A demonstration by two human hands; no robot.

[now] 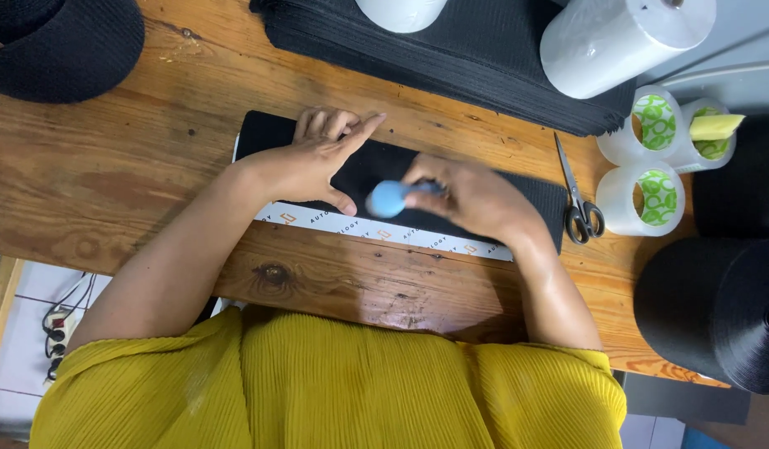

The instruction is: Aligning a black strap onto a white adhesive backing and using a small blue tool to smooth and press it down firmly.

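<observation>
— Where is the black fabric piece [451, 179]?

— In the frame centre, on the white strip [384, 233]. Your left hand [314, 158] lies open and flat on it; keep it so. Your right hand [476, 195] grips the blue tool [390, 199]; press evenly.

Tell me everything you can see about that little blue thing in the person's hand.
The blue tool has a rounded, light-blue end that looks like smooth plastic, with a darker stem running back into the right hand, whose fingers close round it. It lies roughly level, rounded end pointing toward the left hand, over the black fabric strip. Motion blur hides finer detail.
</observation>
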